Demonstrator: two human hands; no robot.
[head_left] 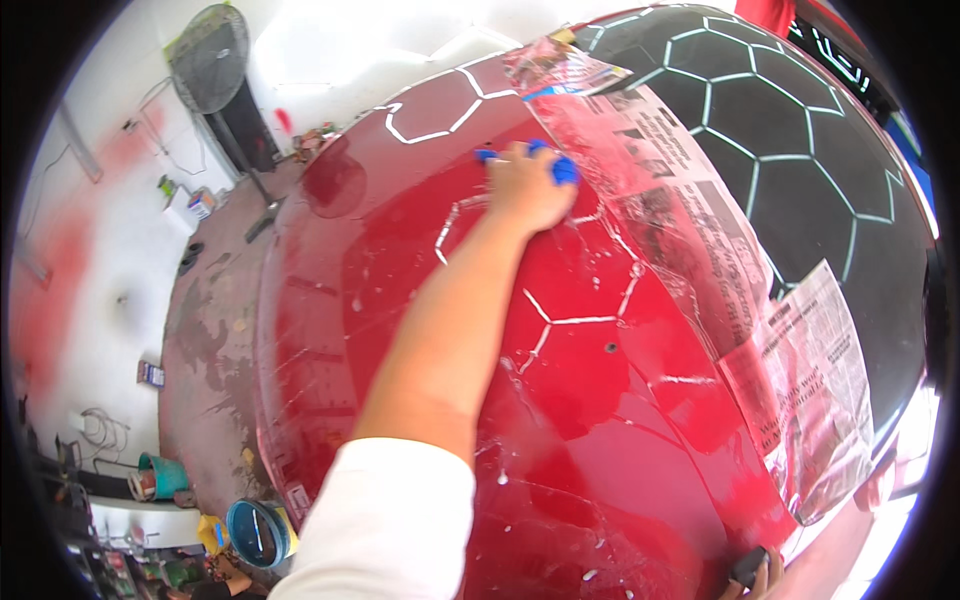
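Observation:
My left arm, in a white sleeve, stretches across a glossy red car panel [420,235]. At its end my left hand [528,188] presses a bunched blue cloth [565,171] flat to the wet paint; its folds stick out past the fingers. White hexagon outlines [585,320] and soapy streaks lie on the red beside and below the hand. At the lower right edge, my right hand [765,578] is partly cut off, its fingers curled around a small black block [748,566] by the panel's border. The underside of both held things is hidden.
Taped newspaper [690,215] covers the strip between red panel and dark windscreen [800,185], which also bears hexagon lines. A stand fan [208,60] is at the far left. Lower left are a blue bucket of water [255,535] and a teal bucket [165,475] on the stained floor.

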